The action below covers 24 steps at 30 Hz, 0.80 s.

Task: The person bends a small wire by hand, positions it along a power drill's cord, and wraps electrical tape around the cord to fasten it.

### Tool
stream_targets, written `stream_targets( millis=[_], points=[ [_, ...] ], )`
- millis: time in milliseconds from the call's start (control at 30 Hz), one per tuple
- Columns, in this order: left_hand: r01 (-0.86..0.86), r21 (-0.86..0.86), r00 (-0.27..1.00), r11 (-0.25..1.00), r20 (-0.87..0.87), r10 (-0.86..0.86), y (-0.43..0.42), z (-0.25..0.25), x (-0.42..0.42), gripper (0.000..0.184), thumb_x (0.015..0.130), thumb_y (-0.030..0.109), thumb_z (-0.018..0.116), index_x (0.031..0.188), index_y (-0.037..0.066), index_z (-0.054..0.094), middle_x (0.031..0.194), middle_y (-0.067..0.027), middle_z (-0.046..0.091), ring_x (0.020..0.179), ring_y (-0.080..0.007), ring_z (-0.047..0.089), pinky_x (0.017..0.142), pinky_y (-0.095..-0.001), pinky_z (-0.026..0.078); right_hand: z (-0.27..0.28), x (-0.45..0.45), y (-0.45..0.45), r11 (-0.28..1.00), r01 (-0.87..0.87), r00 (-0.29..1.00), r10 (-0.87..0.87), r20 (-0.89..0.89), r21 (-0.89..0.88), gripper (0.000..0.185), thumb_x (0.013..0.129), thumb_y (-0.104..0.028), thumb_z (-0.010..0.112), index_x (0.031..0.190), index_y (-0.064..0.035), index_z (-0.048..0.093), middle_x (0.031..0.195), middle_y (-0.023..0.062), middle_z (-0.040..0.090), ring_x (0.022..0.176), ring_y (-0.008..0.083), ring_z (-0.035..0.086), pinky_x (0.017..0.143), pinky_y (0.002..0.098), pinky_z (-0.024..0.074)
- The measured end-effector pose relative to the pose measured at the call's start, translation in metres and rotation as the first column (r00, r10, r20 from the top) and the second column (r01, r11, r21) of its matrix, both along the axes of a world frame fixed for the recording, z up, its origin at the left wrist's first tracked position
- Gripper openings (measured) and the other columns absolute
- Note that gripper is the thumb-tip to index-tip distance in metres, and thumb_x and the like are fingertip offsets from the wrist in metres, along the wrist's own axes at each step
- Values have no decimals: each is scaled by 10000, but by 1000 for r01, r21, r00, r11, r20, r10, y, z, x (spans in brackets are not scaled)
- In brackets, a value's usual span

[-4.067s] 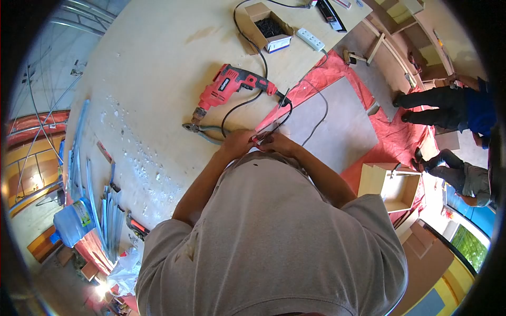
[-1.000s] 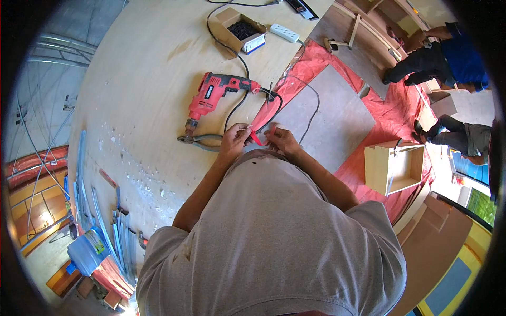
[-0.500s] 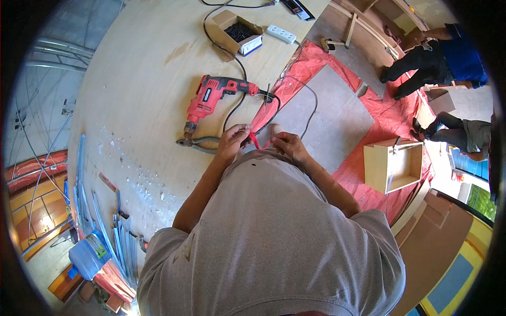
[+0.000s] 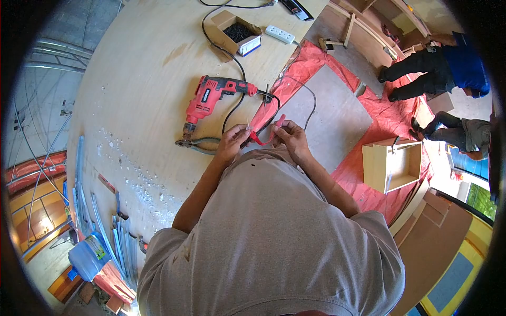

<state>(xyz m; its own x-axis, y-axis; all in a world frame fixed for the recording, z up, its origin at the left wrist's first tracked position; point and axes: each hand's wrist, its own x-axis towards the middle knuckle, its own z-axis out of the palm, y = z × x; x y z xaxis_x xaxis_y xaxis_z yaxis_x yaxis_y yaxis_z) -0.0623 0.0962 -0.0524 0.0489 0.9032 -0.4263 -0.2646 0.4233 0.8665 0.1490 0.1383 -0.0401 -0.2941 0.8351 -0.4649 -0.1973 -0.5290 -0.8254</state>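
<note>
Close to my body, both hands are closed on a narrow red strip [image 4: 259,140], which looks like tape and loops between them. My left hand [image 4: 234,141] pinches one end, and a thin pale tip sticks up from its fingers; I cannot make out what it is. My right hand [image 4: 291,139] pinches the other part, with a red end standing up above the fingers. Just beyond my left hand a red and black power drill [image 4: 205,100] lies on the wooden table [image 4: 142,89]. A pair of pliers [image 4: 203,144] lies at its chuck, beside my left wrist.
A box of black screws [image 4: 238,32] and a white power strip [image 4: 280,35] lie at the table's far side, with cables running nearby. Metal strips [image 4: 120,247] and a water bottle [image 4: 89,255] are at left. At right stand a wooden box [image 4: 377,168] and two people.
My right hand has shifted slightly, and the red strip's end now rises above its fingers. The strip loops more loosely between my hands. A person at right has shifted stance.
</note>
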Motion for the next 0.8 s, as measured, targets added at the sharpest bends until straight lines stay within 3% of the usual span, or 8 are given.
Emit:
stream_targets(
  millis=[200,267,333,467,533,600,700,800],
  points=[
    [-75,-25,968,997,239,79,2,-1,-2,183,956,153,527,1060,13,581,845,-35,610,707,-99,563,627,-238,455,-16,8,-6,988,-150,983,153,98,-37,114,852,-119,652,906,-20,635,781,43,636,674,128,592,614,262,479],
    [-63,-31,959,998,273,69,3,1,-1,186,957,155,526,1061,12,581,844,-39,610,704,-101,564,620,-239,452,-73,15,-11,810,-395,910,281,304,433,131,819,-101,665,915,-15,647,813,51,642,702,142,601,636,270,486],
    [-44,-37,962,998,268,52,3,0,0,186,956,153,525,1062,11,581,842,-44,611,702,-103,565,615,-238,449,-84,15,-6,606,-532,843,319,432,591,148,808,-102,672,925,-13,650,840,61,649,727,158,613,648,284,492],
    [13,-70,977,997,214,2,2,-5,-1,182,955,155,529,1053,13,586,852,-44,615,707,-105,569,629,-237,454,-78,-13,13,560,-625,780,426,458,544,172,832,-141,672,947,-18,642,881,81,663,770,193,640,652,326,504],
    [66,-123,991,990,127,-50,3,-6,-4,172,962,147,511,1049,17,582,877,-43,605,723,-117,572,654,-244,466,-86,-30,17,761,-494,866,471,167,421,168,847,-158,663,947,-26,642,874,80,666,774,198,646,655,342,509],
    [61,-121,991,991,128,-45,2,0,-2,182,957,158,523,1044,12,590,872,-39,608,729,-112,572,656,-241,466,-98,-49,18,971,-239,896,209,-393,-30,151,865,-172,647,937,-40,648,839,68,666,759,192,646,658,352,512],
    [99,-90,995,991,15,-98,1,3,-3,204,950,172,538,1049,3,594,878,-35,616,746,-105,575,665,-235,464,-93,-54,25,960,-232,879,138,-457,-155,171,894,-205,615,929,-40,645,816,72,664,733,195,642,660,350,506],
    [79,-81,996,994,-22,-81,-3,2,-2,224,944,184,550,1056,-5,595,893,-34,626,767,-99,577,677,-230,463,-85,-56,29,944,-312,834,219,-506,-106,191,905,-223,600,919,-37,642,813,71,660,714,197,635,652,337,495]
  ],
)
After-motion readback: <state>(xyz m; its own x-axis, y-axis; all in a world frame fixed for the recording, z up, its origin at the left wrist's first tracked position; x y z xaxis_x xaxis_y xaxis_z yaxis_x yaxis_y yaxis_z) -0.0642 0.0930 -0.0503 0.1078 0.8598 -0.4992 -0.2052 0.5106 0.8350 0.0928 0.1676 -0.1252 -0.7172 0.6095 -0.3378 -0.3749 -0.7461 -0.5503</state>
